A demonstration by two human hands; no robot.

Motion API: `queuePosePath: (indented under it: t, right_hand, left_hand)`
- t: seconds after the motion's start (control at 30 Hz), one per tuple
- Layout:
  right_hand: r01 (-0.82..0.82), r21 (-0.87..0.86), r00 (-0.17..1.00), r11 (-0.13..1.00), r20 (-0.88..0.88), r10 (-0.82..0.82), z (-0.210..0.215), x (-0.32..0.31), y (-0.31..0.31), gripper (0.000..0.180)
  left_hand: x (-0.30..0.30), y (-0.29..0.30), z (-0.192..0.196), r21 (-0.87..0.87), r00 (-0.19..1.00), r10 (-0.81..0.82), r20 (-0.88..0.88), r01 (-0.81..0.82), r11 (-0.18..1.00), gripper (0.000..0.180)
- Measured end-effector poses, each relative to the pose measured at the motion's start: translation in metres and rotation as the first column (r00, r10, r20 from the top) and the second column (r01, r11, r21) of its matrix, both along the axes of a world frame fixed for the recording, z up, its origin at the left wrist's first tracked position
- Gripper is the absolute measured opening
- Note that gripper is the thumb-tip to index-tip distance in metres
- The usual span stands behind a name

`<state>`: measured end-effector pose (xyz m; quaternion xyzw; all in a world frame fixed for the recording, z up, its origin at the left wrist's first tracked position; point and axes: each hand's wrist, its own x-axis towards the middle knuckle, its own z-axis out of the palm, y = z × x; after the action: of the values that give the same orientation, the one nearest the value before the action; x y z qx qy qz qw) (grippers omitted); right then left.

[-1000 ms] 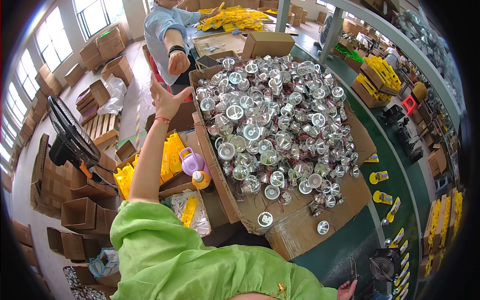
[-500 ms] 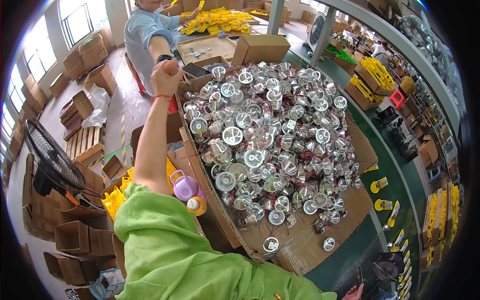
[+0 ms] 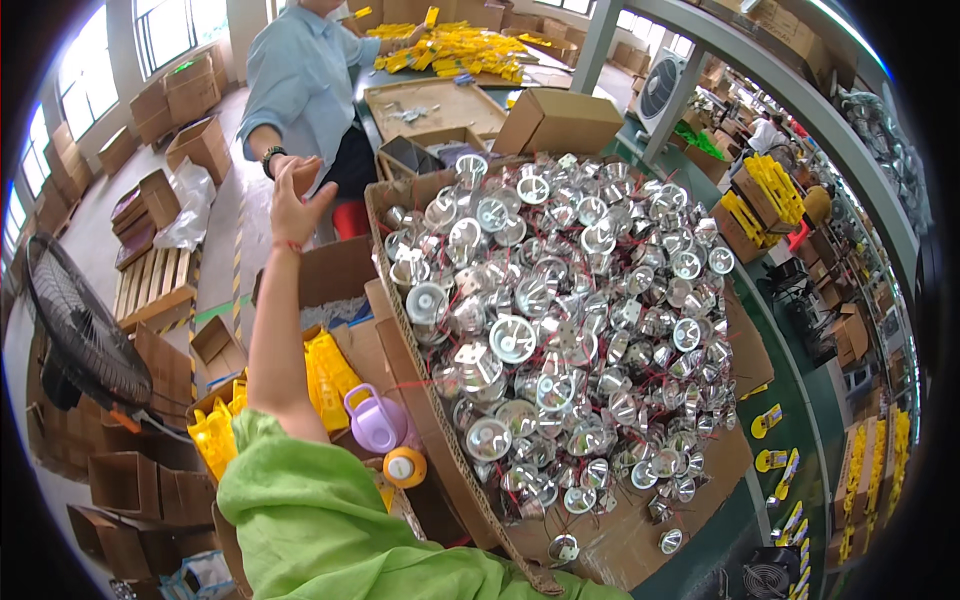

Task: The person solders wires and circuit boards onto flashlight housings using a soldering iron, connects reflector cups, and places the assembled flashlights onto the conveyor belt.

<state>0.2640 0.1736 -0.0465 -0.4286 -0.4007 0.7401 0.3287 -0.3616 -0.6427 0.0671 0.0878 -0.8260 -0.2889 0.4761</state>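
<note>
My left hand (image 3: 297, 213) is stretched out far forward, its fingers and thumb apart with nothing visible between them. Right beyond it is the hand of a co-worker in a light blue shirt (image 3: 300, 75); whether the two hands touch, I cannot tell. To the right of my arm stands a large open carton (image 3: 440, 410), heaped with silvery reflector lamp cups (image 3: 512, 340) with red wires. Beside my forearm are a purple lidded bottle (image 3: 378, 424) and an orange-capped bottle (image 3: 405, 466). My right hand is out of the picture.
A black fan (image 3: 85, 320) stands at the left. Yellow plastic parts (image 3: 325, 375) lie in boxes under my arm, and more are piled on the far table (image 3: 440, 105). A closed carton (image 3: 556, 125) sits behind the lamp cups. Yellow lamps (image 3: 768, 420) line the green bench.
My left hand has gone from a fist by the co-worker's hand to spread fingers. The co-worker's arm has drawn back and lowered. My right hand has left the view at lower right.
</note>
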Motion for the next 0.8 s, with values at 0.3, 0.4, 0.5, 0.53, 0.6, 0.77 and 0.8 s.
queuePosePath:
  t: [0.3,0.4,0.5,0.53,0.6,0.77,0.8]
  right_hand:
    - [0.132,0.13,0.982,0.983,0.116,-0.147,0.024,-0.02,-0.024,0.027]
    - [0.103,-0.104,0.993,0.989,0.065,-0.097,0.019,-0.017,-0.015,0.025]
    - [0.173,0.123,0.984,0.977,0.018,-0.176,0.004,-0.013,-0.008,0.031]
    - [0.179,0.121,0.983,0.976,0.014,-0.182,-0.001,-0.011,-0.006,0.028]
    - [0.194,0.126,0.98,0.973,0.018,-0.197,-0.011,-0.011,0.002,0.022]
    - [0.117,0.058,0.982,0.991,-0.155,-0.107,-0.027,0.002,0.011,0.019]
    - [0.189,0.033,0.97,0.982,-0.159,-0.181,-0.029,0.002,0.011,0.018]
  left_hand:
    - [0.104,0.136,-0.028,0.38,0.852,-0.482,-0.205,0.524,0.762,0.043]
    - [0.127,0.146,-0.007,0.346,0.826,-0.499,-0.264,0.564,0.75,0.032]
    - [0.159,0.171,0.035,0.17,0.687,-0.629,-0.364,0.713,0.68,0.022]
    - [0.173,0.184,0.052,0.174,0.685,-0.633,-0.362,0.716,0.676,0.021]
    - [0.201,0.212,0.089,0.051,0.553,-0.717,-0.423,0.805,0.591,0.022]
    - [0.282,0.29,0.168,-0.461,0.064,-0.981,-0.183,0.876,0.143,0.019]
    - [0.301,0.306,0.177,-0.481,0.013,-0.993,-0.118,0.874,0.068,0.019]
